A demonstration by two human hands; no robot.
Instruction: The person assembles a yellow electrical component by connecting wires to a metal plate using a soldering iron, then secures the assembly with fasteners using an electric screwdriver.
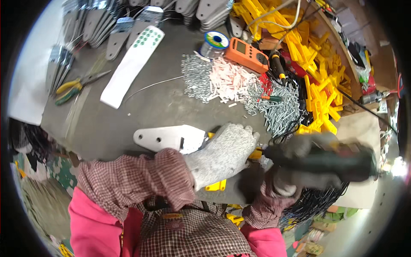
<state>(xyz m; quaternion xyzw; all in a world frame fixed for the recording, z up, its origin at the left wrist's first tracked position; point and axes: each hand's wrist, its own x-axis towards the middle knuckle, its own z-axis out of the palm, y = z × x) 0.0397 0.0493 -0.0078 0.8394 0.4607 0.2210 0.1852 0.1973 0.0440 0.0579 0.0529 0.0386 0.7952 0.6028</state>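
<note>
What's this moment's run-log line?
Left hand: gloved, over yellow part | right hand: gripping dark power tool, blurred | grey plate: beside left hand

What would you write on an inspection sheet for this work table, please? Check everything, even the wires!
Surface: grey tabletop, tape stuck near its left side.
Things in use: dark handheld power tool, motion-blurred; pale tapered plate with holes, lying on the tabletop.
Clutter: long-nose pliers, white strip with green dots, wire spool, orange multimeter, screws, pale pink sleeves, yellow plastic pieces.
Hands: left gloved hand back up, fingertips' grip unclear; right gloved hand around the power tool, blurred.
Cables: pale cable looping over the yellow pieces; black wires bundled at lower right.
Surroundings: stacked grey plates along the far edge; bright light at far right.
</note>
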